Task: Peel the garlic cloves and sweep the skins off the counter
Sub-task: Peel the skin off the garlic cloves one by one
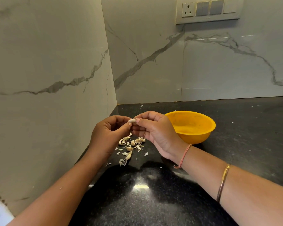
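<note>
A pale garlic clove (132, 120) is held above the black counter (153, 201), pinched between both hands. My left hand (108, 134) grips its left end with curled fingers. My right hand (155, 129) pinches its right end between thumb and forefinger. Directly below the hands lies a loose heap of garlic skins and cloves (131, 146) on the counter, spreading toward me. A few small skin flecks lie apart from the heap.
A yellow bowl (202, 135) stands on the counter just right of my right hand; its visible inside looks bare. Marble walls meet in a corner behind the hands. A switch panel (208, 11) is mounted high on the back wall.
</note>
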Motion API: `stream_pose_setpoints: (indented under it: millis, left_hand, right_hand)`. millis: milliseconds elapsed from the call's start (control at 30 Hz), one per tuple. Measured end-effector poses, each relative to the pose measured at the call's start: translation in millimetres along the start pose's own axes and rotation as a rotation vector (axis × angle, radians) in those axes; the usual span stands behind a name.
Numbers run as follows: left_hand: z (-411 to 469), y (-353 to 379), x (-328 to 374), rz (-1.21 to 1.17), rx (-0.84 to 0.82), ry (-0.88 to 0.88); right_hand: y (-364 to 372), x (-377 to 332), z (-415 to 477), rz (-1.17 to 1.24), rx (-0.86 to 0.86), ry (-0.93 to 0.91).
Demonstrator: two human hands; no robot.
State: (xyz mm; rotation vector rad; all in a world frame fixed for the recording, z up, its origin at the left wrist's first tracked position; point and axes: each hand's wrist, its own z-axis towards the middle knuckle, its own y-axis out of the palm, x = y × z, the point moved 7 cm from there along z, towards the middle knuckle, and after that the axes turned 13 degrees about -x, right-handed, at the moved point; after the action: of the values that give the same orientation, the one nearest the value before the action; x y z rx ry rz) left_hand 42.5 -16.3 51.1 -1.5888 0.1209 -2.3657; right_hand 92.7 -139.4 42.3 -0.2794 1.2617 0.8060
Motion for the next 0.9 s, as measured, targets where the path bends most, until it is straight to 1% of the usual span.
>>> stream_pose_setpoints:
  millis: [233, 333, 500, 767, 900]
  left_hand:
    - [0.5, -0.9, 1.2, -0.054, 0.002, 0.015]
    - [0.5, -0.7, 1.4, -0.091, 0.014, 0.01]
    - [0.1, -1.2, 1.3, -0.203, 0.03, 0.014]
    - [1.2, 0.4, 1.0, -0.214, 0.008, 0.02]
    - [1.6, 0.1, -2.5, -0.23, 0.007, -0.008]
  right_hand:
    - [2.3, -4.2, -1.1, -0.012, -0.028, -0.049]
    - [2.6, -5.4, -2.0, -0.053, -0.028, -0.077]
    - [3.2, -9.1, -3.3, -0.23, -0.009, -0.113]
    - [4.7, -14.4, -4.7, -0.362, -0.009, -0.177]
    - [6.5, -16.2, -3.3, -0.604, 0.03, -0.236]
